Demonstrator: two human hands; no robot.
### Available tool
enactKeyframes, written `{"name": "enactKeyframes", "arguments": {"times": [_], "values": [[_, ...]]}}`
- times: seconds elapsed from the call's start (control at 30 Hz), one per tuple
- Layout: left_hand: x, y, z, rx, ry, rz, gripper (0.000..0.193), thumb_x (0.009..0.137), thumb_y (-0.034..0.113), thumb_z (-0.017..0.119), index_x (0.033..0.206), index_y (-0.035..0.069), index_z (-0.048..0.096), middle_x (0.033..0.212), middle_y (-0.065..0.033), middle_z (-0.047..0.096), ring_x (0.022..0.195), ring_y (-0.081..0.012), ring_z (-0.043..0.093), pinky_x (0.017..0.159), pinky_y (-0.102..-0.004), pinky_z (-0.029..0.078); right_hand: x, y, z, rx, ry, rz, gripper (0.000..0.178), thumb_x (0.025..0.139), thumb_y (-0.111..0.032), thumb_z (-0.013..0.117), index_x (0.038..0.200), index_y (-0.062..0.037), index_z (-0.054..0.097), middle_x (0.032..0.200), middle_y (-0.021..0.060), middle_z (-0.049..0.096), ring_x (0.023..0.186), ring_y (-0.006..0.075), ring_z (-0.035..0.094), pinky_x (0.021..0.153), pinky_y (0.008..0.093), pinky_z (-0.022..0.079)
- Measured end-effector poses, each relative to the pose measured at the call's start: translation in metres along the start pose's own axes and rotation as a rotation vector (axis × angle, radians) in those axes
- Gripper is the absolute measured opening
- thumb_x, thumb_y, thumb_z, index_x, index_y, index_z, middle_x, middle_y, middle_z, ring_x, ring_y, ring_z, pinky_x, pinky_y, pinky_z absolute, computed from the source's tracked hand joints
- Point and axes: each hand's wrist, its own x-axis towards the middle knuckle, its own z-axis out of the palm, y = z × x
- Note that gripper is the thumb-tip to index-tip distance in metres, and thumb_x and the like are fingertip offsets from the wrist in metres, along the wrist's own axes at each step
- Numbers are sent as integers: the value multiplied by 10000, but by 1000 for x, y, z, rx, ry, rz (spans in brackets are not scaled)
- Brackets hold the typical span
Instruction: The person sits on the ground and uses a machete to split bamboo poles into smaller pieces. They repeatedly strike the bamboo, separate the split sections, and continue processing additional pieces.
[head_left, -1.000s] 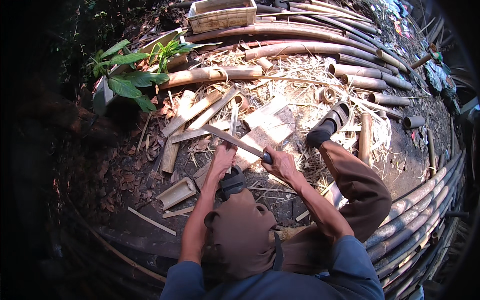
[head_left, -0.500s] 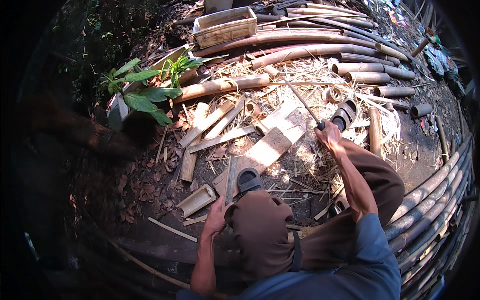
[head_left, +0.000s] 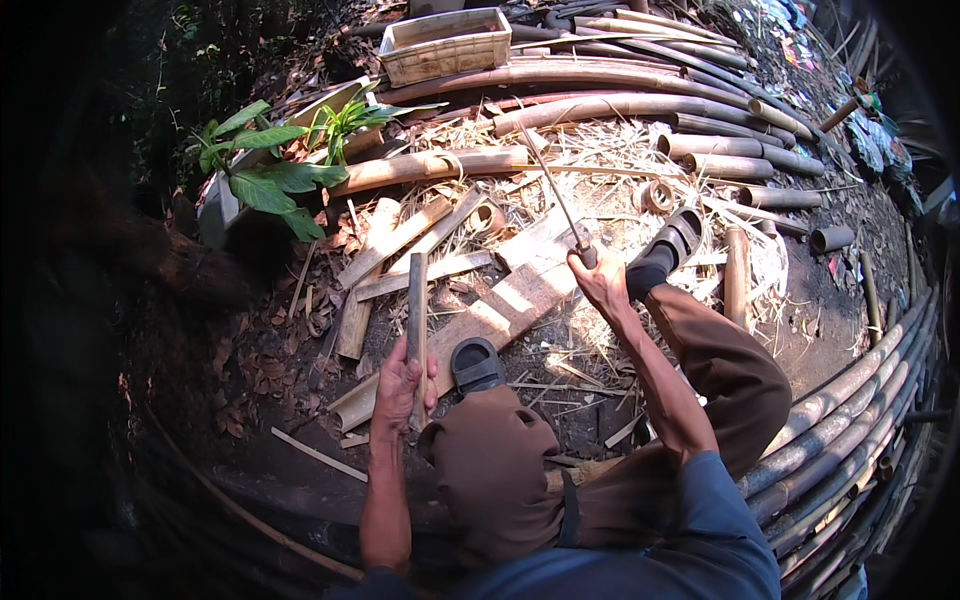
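"Bamboo, dark on its face and pale along one edge: where is that narrow flat strip [head_left: 416,320]?"

"Held in the left hand [head_left: 395,385], standing nearly upright in the view. Its lower end is near the brown-trousered knee [head_left: 492,450], and its upper end is free."

"How are the left fingers set?"

"Curled part-way, with the strip between them and the palm side. How hard they press, I can't tell."

"And the right hand [head_left: 602,278]?"

"Closed around the dark handle of a long, thin-bladed metal knife [head_left: 560,200]. The blade points up and to the left, seen almost edge-on, well apart from the strip."

"What's lying nearby?"

"A flat, sunlit wooden board [head_left: 505,308] slants across the ground between the hands. One black open-toed sandal [head_left: 477,367] is beside its lower edge, just right of the strip."

"Anything beyond?"

"Pale split bamboo slats [head_left: 395,243] overlap ahead of the left hand, and straw-coloured shavings [head_left: 600,150] are strewn up to the long brown bamboo poles [head_left: 620,103]. Past those sits a dirty cream rectangular crate [head_left: 447,58]."
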Motion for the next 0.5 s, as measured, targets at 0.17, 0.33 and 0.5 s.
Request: {"name": "enactKeyframes", "arguments": {"times": [0.17,0.33,0.5], "values": [[60,-30,-22,147,346,262,468,898,89,637,1305,-24,435,999,-93,604,848,-167,634,844,-318,516,-17,-57,43,314,-139,95,293,903,-295,634,916,-8,579,631,110,554,598,186,558,608,356,458],[117,-100,-15,97,277,184,405,875,-16,533,1263,-24,419,1181,-151,582,1114,-224,578,1016,-343,435,-57,42,102,299,-159,38,297,853,-285,660,903,-4,579,642,150,598,590,253,605,610,377,510],[120,-149,-16,100,452,232,385,946,143,564,1271,-31,453,1276,-173,532,1230,-256,507,1071,-371,384,-107,-19,64,0,-152,281,298,829,-301,669,880,-22,579,689,192,638,656,349,667,586,439,496]]}}
